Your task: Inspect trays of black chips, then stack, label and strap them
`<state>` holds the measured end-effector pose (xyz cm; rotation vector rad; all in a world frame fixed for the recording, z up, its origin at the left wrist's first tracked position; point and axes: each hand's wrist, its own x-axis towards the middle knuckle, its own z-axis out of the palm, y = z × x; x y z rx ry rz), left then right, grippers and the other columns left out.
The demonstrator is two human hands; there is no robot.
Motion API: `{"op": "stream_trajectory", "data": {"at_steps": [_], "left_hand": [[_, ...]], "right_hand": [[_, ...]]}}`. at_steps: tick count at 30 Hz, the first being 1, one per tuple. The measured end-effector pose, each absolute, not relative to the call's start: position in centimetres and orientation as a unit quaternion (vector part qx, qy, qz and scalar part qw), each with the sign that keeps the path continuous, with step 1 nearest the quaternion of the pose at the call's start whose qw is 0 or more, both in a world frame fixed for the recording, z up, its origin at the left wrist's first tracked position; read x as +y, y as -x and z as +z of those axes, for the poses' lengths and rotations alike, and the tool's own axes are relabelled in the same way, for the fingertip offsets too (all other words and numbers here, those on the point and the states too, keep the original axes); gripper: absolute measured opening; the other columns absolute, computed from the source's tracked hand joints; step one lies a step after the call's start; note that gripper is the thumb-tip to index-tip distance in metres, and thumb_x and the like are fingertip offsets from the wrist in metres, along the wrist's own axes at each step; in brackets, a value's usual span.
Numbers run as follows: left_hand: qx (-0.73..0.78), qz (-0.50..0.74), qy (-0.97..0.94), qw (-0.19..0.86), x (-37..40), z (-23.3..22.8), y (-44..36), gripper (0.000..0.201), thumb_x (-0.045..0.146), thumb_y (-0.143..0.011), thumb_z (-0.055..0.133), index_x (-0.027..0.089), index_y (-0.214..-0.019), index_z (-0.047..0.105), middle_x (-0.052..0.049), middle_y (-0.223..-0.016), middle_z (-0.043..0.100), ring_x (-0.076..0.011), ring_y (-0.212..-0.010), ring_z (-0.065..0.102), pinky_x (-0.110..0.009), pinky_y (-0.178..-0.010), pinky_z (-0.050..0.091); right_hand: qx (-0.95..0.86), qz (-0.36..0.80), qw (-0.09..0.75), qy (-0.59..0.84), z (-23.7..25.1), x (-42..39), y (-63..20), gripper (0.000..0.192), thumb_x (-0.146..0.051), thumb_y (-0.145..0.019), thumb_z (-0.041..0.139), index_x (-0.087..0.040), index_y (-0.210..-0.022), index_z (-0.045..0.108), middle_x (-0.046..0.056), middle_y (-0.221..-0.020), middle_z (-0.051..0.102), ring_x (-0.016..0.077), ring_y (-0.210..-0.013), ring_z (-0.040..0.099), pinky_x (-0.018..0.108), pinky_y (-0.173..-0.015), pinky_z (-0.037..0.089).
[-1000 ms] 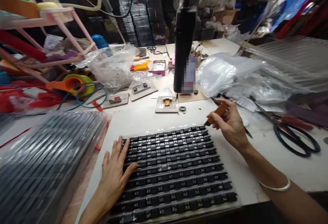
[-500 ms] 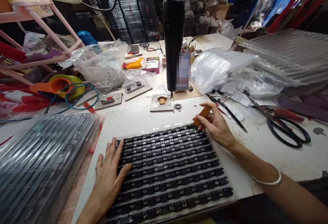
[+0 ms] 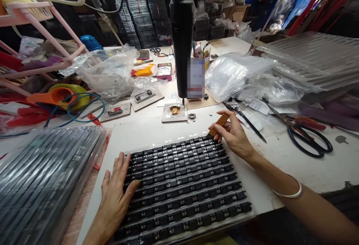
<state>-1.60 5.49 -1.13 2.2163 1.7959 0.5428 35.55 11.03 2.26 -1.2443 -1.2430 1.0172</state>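
Note:
A clear tray (image 3: 254, 200) holding several rows of small black parts (image 3: 182, 185) lies on the white table in front of me. My left hand (image 3: 114, 196) rests flat on the tray's left edge, fingers spread over the nearest rows. My right hand (image 3: 234, 134) is closed around a small orange-brown tool (image 3: 218, 124) at the tray's far right corner, its tip touching the top row. A white bangle (image 3: 288, 192) sits on my right forearm.
A black electric screwdriver (image 3: 181, 39) hangs over a small jig plate (image 3: 174, 113). A stack of bagged trays (image 3: 42, 177) lies left. Black scissors (image 3: 308, 140), plastic bags (image 3: 238, 74), more jigs (image 3: 146, 97) and an orange tape dispenser (image 3: 60, 95) crowd the back.
My right hand with the tool has moved left and down to the tray's far right corner. My left hand stayed on the tray's left edge. The view shifted a little.

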Motion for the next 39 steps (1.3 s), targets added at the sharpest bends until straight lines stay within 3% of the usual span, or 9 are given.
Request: {"op": "stream_trajectory", "data": {"at_steps": [8, 11, 15, 18, 21, 26, 31, 37, 39], "left_hand": [[0.607, 0.247, -0.744, 0.133, 5.7, -0.8, 1.8, 0.057, 0.046, -0.094, 0.035, 0.04, -0.147, 0.015, 0.001, -0.156, 0.019, -0.0248, -0.142, 0.02, -0.056, -0.115, 0.013], [0.627, 0.267, -0.712, 0.169, 5.3, -0.6, 2.1, 0.06, 0.051, -0.091, 0.037, 0.036, -0.147, 0.021, 0.002, -0.155, 0.022, -0.0244, -0.142, 0.021, -0.051, -0.116, 0.013], [0.68, 0.271, -0.64, 0.233, 3.8, -0.1, 2.0, 0.068, 0.058, -0.088, 0.038, 0.029, -0.148, 0.022, -0.003, -0.152, 0.032, -0.0269, -0.138, 0.03, -0.05, -0.115, 0.018], [0.685, 0.293, -0.612, 0.264, 3.0, 0.6, 1.5, 0.069, 0.059, -0.088, 0.039, 0.029, -0.148, 0.024, -0.005, -0.148, 0.039, -0.0275, -0.134, 0.038, -0.047, -0.112, 0.029], [0.668, 0.318, -0.612, 0.28, 3.3, 1.3, 1.2, 0.07, 0.06, -0.085, 0.044, 0.031, -0.147, 0.026, -0.003, -0.152, 0.032, -0.028, -0.133, 0.039, -0.043, -0.109, 0.035], [0.653, 0.341, -0.605, 0.302, 5.6, 1.9, 1.2, 0.076, 0.06, -0.085, 0.047, 0.024, -0.148, 0.024, -0.007, -0.153, 0.029, -0.0283, -0.135, 0.036, -0.042, -0.109, 0.035], [0.651, 0.341, -0.606, 0.303, 6.3, 1.8, 1.1, 0.067, 0.054, -0.089, 0.043, 0.024, -0.147, 0.026, -0.006, -0.152, 0.031, -0.0255, -0.135, 0.035, -0.042, -0.112, 0.03], [0.69, 0.289, -0.626, 0.223, 3.2, 1.2, 1.5, 0.063, 0.054, -0.091, 0.037, 0.024, -0.145, 0.03, -0.007, -0.148, 0.039, -0.0237, -0.135, 0.037, -0.043, -0.114, 0.026], [0.682, 0.237, -0.671, 0.169, 1.7, 0.8, 1.4, 0.063, 0.053, -0.092, 0.036, 0.024, -0.147, 0.025, -0.009, -0.151, 0.033, -0.0262, -0.138, 0.031, -0.049, -0.113, 0.024]], "right_hand": [[-0.515, 0.334, 0.548, 0.568, 3.8, 11.9, -37.7, 0.041, -0.033, -0.082, 0.057, -0.022, -0.117, 0.04, 0.001, -0.08, 0.066, 0.0131, -0.051, 0.058, 0.024, -0.045, 0.046], [-0.529, 0.295, 0.465, 0.646, 4.4, 12.4, -38.8, 0.037, -0.025, -0.078, 0.054, -0.021, -0.114, 0.045, 0.0, -0.072, 0.064, 0.0153, -0.051, 0.059, 0.026, -0.045, 0.047], [-0.54, 0.338, 0.365, 0.678, 4.2, 12.6, -39.3, 0.035, -0.018, -0.077, 0.05, -0.02, -0.112, 0.044, -0.002, -0.065, 0.063, 0.0138, -0.041, 0.056, 0.027, -0.042, 0.049], [-0.512, 0.393, 0.389, 0.658, 3.6, 12.6, -39.1, 0.032, -0.023, -0.079, 0.052, -0.021, -0.108, 0.04, -0.002, -0.063, 0.063, 0.0148, -0.039, 0.057, 0.026, -0.038, 0.05], [-0.477, 0.424, 0.426, 0.641, 2.9, 12.8, -38.9, 0.034, -0.027, -0.077, 0.056, -0.022, -0.104, 0.037, -0.003, -0.063, 0.063, 0.0162, -0.041, 0.06, 0.026, -0.036, 0.051], [-0.432, 0.439, 0.505, 0.604, 1.8, 13.3, -38.5, 0.042, -0.033, -0.073, 0.062, -0.024, -0.101, 0.033, -0.004, -0.063, 0.062, 0.0185, -0.045, 0.063, 0.028, -0.039, 0.054], [-0.428, 0.444, 0.52, 0.591, 1.7, 13.4, -38.5, 0.044, -0.035, -0.071, 0.064, -0.024, -0.1, 0.033, -0.004, -0.065, 0.062, 0.0187, -0.046, 0.063, 0.029, -0.038, 0.054], [-0.472, 0.369, 0.523, 0.606, 2.3, 13.2, -38.8, 0.037, -0.032, -0.074, 0.057, -0.023, -0.103, 0.036, -0.001, -0.076, 0.063, 0.0142, -0.042, 0.059, 0.025, -0.035, 0.049], [-0.482, 0.35, 0.518, 0.613, 2.5, 13.0, -38.7, 0.036, -0.031, -0.075, 0.055, -0.023, -0.105, 0.036, -0.001, -0.076, 0.063, 0.0134, -0.042, 0.058, 0.024, -0.035, 0.048]]}}
